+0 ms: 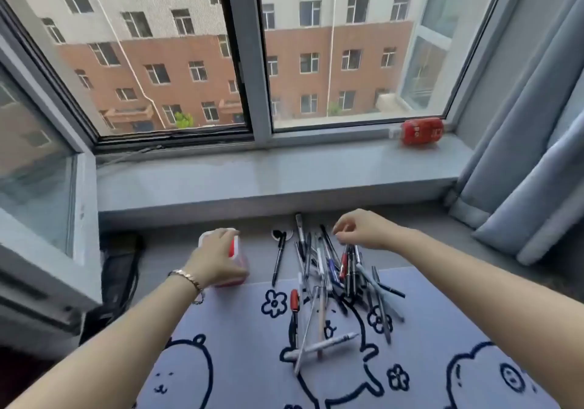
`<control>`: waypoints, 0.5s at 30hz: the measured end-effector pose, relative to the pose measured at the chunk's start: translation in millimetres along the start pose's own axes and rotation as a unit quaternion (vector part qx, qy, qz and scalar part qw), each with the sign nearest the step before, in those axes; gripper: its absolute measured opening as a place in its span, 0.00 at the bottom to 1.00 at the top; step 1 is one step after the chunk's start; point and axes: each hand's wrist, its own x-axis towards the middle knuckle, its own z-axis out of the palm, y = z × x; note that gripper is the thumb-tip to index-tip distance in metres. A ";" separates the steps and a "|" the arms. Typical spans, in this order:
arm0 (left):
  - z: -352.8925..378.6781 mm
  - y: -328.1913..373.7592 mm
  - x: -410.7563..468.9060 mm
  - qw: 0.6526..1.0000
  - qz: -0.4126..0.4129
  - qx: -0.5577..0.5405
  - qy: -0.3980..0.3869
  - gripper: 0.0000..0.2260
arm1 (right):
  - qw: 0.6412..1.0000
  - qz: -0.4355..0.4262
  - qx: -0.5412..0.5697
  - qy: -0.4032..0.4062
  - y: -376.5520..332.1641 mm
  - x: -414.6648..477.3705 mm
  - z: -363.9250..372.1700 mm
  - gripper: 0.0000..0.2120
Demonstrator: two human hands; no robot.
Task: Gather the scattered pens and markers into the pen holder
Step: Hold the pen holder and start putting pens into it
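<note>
A pile of several pens and markers (335, 276) lies scattered on a grey desk and a light mat (252, 345) printed with cartoon bears and flowers. A single black pen (278, 260) lies apart to the left of the pile. My left hand (218, 257) grips a clear pen holder (235, 252) with red parts, standing at the mat's far left corner. My right hand (360, 230) hovers over the far end of the pile with its fingers curled downward; nothing shows between them.
A grey window sill (268, 174) runs behind the desk, with a red-labelled bottle (422, 131) lying at its right end. Blue-grey curtains (531, 155) hang on the right. Black cables and a power strip (120, 269) sit left of the desk.
</note>
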 end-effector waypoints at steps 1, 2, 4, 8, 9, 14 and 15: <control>0.9 -8.4 -0.7 1.000 -0.019 0.015 0.003 0.38 | 1.000 0.022 -0.011 -0.011 6.1 0.5 6.9 0.11; 0.9 -14.2 0.8 0.999 -0.033 0.032 0.009 0.42 | 0.999 0.038 -0.018 -0.016 10.2 1.5 10.7 0.11; 3.2 -32.3 4.7 0.995 -0.071 0.073 -0.023 0.50 | 0.997 0.061 -0.032 -0.033 22.4 2.6 21.8 0.11; 4.3 -50.3 22.8 0.995 -0.084 0.037 -0.028 0.49 | 0.996 0.068 -0.053 -0.026 31.7 11.1 36.9 0.11; 4.6 -50.5 24.3 0.997 -0.080 0.014 -0.019 0.47 | 0.995 0.068 -0.070 -0.026 33.8 13.8 43.0 0.12; 8.0 -21.6 3.6 0.983 -0.071 -0.129 0.109 0.41 | 0.967 0.036 -0.245 -0.050 38.2 30.4 88.0 0.24; 9.1 -11.5 -6.6 0.977 -0.073 -0.150 0.136 0.41 | 0.963 0.031 -0.263 -0.041 38.0 34.2 97.1 0.25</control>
